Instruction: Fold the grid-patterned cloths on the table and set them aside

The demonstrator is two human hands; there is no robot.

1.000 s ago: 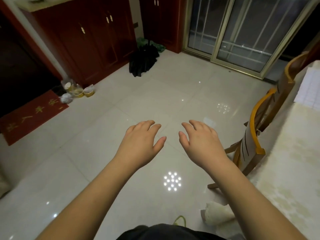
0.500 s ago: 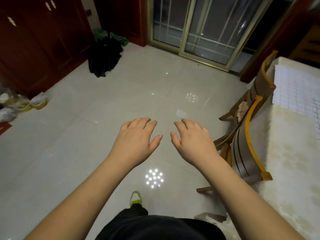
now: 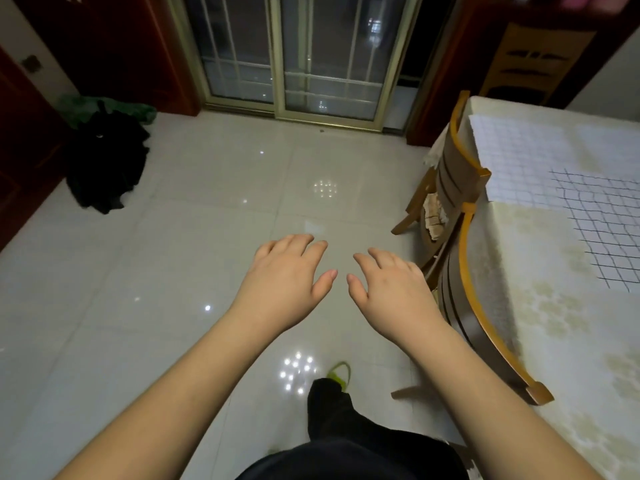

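- the left hand is held out in front of the body, palm down, fingers loosely spread and a little bent, holding nothing.
- the right hand is just beside it, also palm down with relaxed, spread fingers, empty; the two thumbs point toward each other with a small gap between.
- both hands hang over the glossy tiled floor, not over the table.
- the table, under a pale patterned cover, stands to the right.
- on it lies a white cloth with a faint grid at the far side, and a cloth with dark grid lines nearer the right edge, overlapping the first; both lie flat and well apart from the hands.
- two wooden chairs stand against the table's left edge.
- a dark heap lies on the floor at left, near a glass sliding door.
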